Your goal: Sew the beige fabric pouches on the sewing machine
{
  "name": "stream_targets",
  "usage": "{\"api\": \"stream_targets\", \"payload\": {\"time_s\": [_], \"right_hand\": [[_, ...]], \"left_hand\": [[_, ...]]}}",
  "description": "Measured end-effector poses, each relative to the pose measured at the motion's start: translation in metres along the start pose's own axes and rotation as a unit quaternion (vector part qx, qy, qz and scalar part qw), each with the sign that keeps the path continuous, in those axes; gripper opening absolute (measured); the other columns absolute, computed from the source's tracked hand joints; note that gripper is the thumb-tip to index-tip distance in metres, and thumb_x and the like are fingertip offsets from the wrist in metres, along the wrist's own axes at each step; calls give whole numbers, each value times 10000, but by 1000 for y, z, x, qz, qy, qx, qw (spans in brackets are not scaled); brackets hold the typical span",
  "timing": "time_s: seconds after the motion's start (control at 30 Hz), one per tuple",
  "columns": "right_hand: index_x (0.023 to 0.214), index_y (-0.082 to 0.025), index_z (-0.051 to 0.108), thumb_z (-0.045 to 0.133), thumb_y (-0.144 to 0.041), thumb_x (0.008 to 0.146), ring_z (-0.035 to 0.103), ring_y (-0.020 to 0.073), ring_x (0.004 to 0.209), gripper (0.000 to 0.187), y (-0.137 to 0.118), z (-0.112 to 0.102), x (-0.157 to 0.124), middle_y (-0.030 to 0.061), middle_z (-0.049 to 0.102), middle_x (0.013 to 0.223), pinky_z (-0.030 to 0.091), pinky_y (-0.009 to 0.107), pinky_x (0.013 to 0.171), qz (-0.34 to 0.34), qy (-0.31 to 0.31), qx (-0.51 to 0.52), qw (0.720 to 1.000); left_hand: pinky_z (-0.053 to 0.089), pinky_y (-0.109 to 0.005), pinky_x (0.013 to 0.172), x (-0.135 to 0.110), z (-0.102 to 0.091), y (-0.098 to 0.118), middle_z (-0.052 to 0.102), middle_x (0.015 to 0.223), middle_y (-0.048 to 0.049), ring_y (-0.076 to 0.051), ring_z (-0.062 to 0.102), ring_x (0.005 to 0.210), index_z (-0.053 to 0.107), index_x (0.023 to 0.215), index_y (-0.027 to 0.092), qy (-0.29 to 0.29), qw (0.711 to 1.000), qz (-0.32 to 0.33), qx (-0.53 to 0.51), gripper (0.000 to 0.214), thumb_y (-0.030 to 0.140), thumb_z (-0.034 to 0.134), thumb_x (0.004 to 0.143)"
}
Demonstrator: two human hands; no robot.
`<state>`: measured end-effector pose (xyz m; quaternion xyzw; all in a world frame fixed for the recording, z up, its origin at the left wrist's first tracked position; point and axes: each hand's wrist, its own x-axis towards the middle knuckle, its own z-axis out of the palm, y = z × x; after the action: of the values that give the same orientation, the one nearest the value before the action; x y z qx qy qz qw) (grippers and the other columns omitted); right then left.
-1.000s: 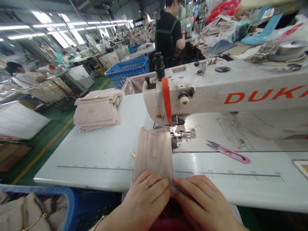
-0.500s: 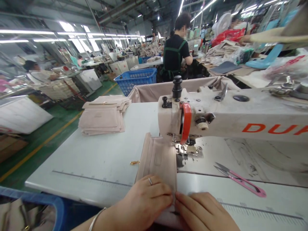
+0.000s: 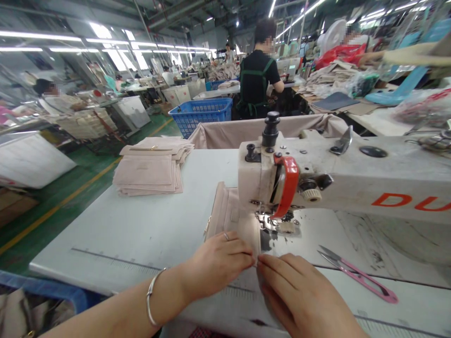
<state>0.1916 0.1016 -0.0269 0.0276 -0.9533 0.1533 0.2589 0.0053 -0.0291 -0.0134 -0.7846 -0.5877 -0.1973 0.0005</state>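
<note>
A beige fabric bag panel point(image 3: 243, 225) lies on the white table, its right edge running under the presser foot point(image 3: 278, 224) of the sewing machine point(image 3: 268, 164). On top of the panel is a small stitched rectangle, and a gold zipper pull point(image 3: 207, 225) sticks out at its left edge. My left hand point(image 3: 221, 260), with a ring and bracelet, lies over the near part, fingers closed on the panel's edge. My right hand point(image 3: 299, 286) pinches the same edge just to the right, its fingertips almost touching the left ones. The needle itself is hard to make out.
Pink-handled thread snips point(image 3: 366, 277) lie to the right of my right hand. A stack of similar beige panels point(image 3: 148, 169) sits at the table's far left. Blue baskets point(image 3: 202, 115) stand beyond the table and at lower left. A co-worker point(image 3: 259, 70) is ahead.
Both hands and the panel have moved forward, away from me, with the panel further along under the presser foot. The zipper pull now lies close along the panel's left edge.
</note>
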Motion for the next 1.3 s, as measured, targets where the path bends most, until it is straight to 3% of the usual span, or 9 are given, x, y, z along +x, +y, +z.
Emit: {"api": "stream_targets", "payload": {"time_s": [0.2, 0.47, 0.73, 0.9, 1.3], "right_hand": [[1119, -168, 635, 521, -140, 912, 589, 245, 900, 238, 14, -1, 12, 56, 673, 1084, 542, 421, 786, 22, -28, 10, 999], [1194, -152, 615, 539, -180, 884, 596, 271, 1010, 320, 32, 4, 24, 89, 639, 1182, 521, 449, 889, 45, -55, -50, 996], [1257, -165, 590, 516, -222, 910, 601, 302, 1001, 360, 41, 13, 26, 125, 614, 1166, 524, 476, 854, 104, -105, -69, 987], [1219, -164, 614, 518, -193, 906, 571, 308, 1077, 329, 40, 15, 27, 123, 615, 1122, 490, 484, 924, 113, -97, -51, 988], [1205, -160, 612, 524, -185, 905, 581, 302, 1037, 314, 38, 13, 31, 115, 612, 1110, 497, 475, 899, 110, -97, -54, 988]], "left_hand": [[463, -284, 945, 8, 4, -22, 724, 997, -6, -124, 642, 979, 647, 1042, 186, 21, 999, 20, 18, 173, 120, 510, 961], [442, -316, 1029, 23, 7, -47, 723, 1049, -28, -156, 622, 1080, 670, 1031, 166, 37, 999, 24, 26, 178, 128, 510, 962], [485, -312, 967, 37, 3, -67, 730, 1034, -2, -167, 641, 1039, 718, 977, 232, 28, 998, -53, -6, 190, 197, 532, 961], [500, -343, 941, 41, 8, -73, 730, 996, -19, -200, 641, 1035, 746, 931, 242, 57, 993, -102, 10, 192, 272, 558, 956], [508, -352, 924, 40, 10, -76, 731, 971, -27, -210, 648, 1005, 754, 957, 249, 49, 992, -115, 17, 187, 262, 568, 949]]}}
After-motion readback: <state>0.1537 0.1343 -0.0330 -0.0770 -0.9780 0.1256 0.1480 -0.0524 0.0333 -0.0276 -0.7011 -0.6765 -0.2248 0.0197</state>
